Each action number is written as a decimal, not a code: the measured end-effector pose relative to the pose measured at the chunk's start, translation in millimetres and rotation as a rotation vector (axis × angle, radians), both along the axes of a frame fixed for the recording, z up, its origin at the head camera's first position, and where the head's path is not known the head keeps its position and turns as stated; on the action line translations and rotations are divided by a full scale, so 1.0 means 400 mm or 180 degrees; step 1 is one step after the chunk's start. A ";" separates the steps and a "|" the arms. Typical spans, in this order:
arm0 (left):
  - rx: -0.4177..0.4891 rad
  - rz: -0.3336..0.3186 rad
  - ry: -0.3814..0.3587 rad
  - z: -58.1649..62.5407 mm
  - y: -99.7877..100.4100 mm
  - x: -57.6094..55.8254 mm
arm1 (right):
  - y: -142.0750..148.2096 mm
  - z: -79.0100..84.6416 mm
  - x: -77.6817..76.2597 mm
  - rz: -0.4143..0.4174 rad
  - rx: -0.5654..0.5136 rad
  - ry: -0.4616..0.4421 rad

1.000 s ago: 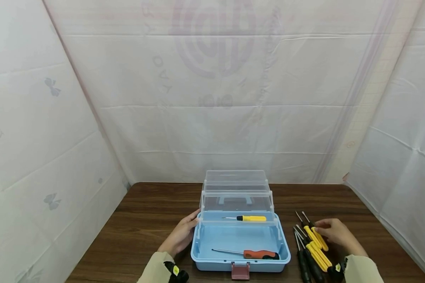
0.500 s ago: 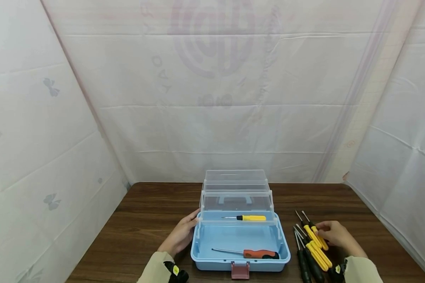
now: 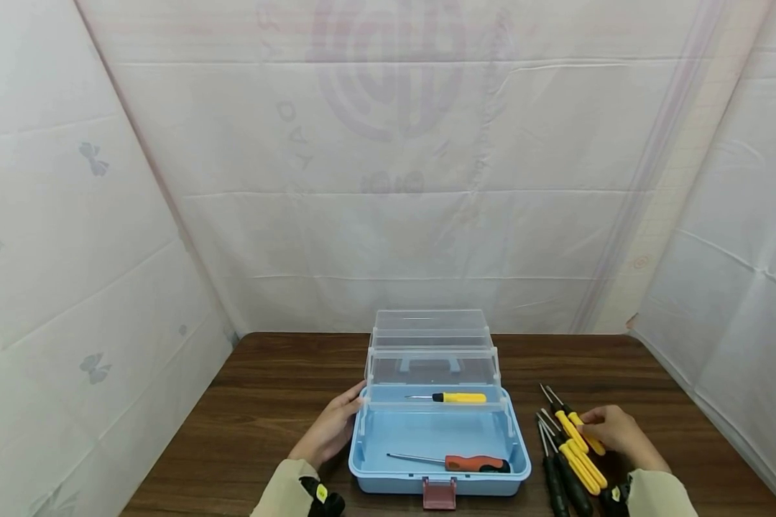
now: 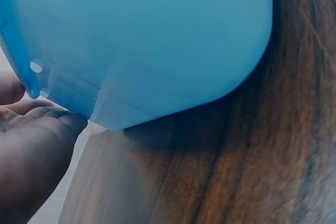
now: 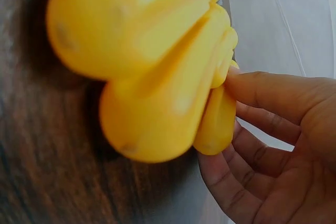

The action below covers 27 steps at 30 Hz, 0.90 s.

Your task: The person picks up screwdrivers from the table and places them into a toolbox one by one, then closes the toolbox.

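A light-blue toolbox point(image 3: 436, 434) stands open in the head view, its clear tray and lid point(image 3: 433, 334) folded back. My left hand point(image 3: 330, 427) grips its left side; in the left wrist view thumb and fingers close on the rim near the corner. To the right, my right hand point(image 3: 617, 436) pinches the yellow handle of the outermost screwdriver point(image 5: 216, 129) between thumb and fingers. Beside it lie several more screwdrivers with yellow handles point(image 3: 582, 467) and black handles point(image 3: 554, 482). Inside the box is a screwdriver with a red-and-black handle point(image 3: 475, 464).
A small yellow-handled screwdriver point(image 3: 459, 398) lies in the clear tray at the back of the box. A reddish latch point(image 3: 438, 495) hangs at the box's front. The dark wooden table point(image 3: 284, 373) is enclosed by white sheeting point(image 3: 388, 237) behind and at both sides.
The outermost yellow-handled screwdriver has turned slightly, its handle end shifting right and its tip left, with my right hand moving a little right. My left hand and the toolbox stay put.
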<state>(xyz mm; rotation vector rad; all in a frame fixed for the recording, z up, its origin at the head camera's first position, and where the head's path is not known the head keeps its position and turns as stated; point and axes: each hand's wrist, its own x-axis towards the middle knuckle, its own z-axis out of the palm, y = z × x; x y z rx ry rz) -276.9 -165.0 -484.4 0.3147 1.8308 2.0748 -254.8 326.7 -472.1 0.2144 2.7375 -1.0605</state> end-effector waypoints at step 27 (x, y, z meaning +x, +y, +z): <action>-0.0055 -0.0031 0.0015 0.003 -0.001 0.004 | 0.004 -0.001 0.000 0.0010 0.0109 0.0041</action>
